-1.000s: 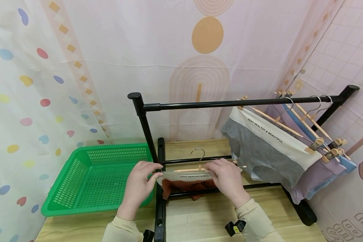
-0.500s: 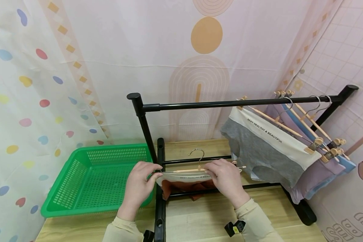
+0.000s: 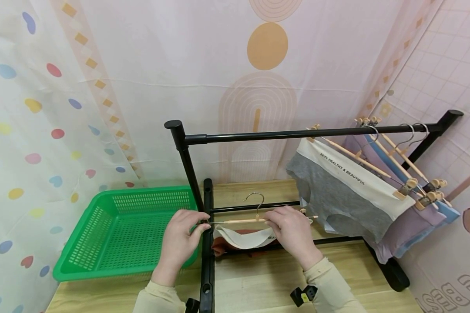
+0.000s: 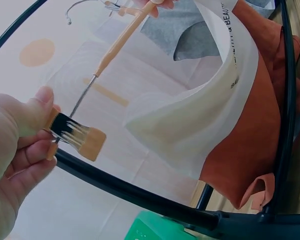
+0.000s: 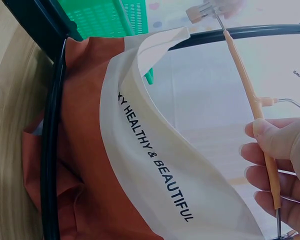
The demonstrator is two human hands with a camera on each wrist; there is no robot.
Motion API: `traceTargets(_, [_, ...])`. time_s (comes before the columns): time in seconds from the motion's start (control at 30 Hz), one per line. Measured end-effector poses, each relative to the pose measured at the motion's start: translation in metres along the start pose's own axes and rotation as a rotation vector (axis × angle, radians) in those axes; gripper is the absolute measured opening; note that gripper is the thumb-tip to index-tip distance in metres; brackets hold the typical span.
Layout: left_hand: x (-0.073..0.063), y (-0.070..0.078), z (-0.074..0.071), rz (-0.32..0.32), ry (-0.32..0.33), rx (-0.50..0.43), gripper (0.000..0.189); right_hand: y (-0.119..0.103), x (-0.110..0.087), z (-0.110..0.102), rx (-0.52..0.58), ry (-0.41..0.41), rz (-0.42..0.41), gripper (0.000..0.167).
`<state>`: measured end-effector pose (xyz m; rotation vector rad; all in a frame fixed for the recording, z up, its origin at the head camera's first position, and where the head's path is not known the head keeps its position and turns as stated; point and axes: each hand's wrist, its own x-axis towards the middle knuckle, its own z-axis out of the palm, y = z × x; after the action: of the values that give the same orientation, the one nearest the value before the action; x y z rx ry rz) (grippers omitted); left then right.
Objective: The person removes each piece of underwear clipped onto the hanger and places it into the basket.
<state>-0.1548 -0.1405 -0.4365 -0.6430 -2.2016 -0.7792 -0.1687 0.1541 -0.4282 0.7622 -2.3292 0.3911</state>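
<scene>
- Rust-and-white briefs (image 5: 107,150) sit beneath a clip hanger (image 3: 239,221), near the rack's black lower rail (image 5: 50,165); their printed white waistband sags in a curve, its left end apart from the left clip (image 4: 75,131).
- Left hand (image 3: 182,237): thumb and fingers pinch that clip at the hanger's left end.
- Right hand (image 3: 293,232): thumb and curled fingers grip the hanger's wooden bar, right of its metal hook (image 3: 258,201). Whether the right clip holds the waistband, I cannot tell.
- Gray-and-white briefs (image 3: 344,191) hang from the black top rail (image 3: 258,135), in front of lilac and blue garments.
- Green perforated basket (image 3: 102,273) stands left of the rack.
</scene>
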Motion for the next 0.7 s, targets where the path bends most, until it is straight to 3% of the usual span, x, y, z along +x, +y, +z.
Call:
traceTargets(0.37, [-0.0023, 0.0015, -0.0019, -0.063, -0.079, 0.035, 0.035, 0.0008, -0.0003, 0.0007, 0.011, 0.006, 0.007, 0.018])
traceTargets(0.7, [-0.0036, 0.0027, -0.0030, -0.076, -0.097, 0.037, 0.042, 0.0008, -0.0007, 0.0012, 0.016, 0.011, -0.004, 0.018])
